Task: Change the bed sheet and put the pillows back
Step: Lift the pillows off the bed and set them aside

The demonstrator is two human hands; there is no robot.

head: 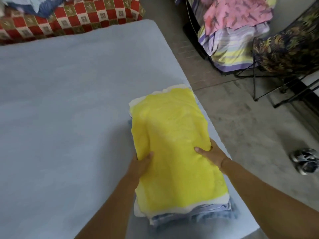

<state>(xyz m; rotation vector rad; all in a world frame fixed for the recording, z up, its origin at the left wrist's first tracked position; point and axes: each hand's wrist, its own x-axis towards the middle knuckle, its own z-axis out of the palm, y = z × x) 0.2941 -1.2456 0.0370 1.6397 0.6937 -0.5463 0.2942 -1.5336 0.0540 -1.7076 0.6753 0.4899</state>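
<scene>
Gripping yellow pillow (172, 135) sides — left hand (143, 163), right hand (209, 156).

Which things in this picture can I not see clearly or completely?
Head view:
Fingers of the left hand and right hand: hidden under the yellow pillow.
The blue cloth below the pillow: mostly covered, so what it is stays unclear.
The checked blanket: cut off by the top and left edges.
The shoe: blurred.
</scene>
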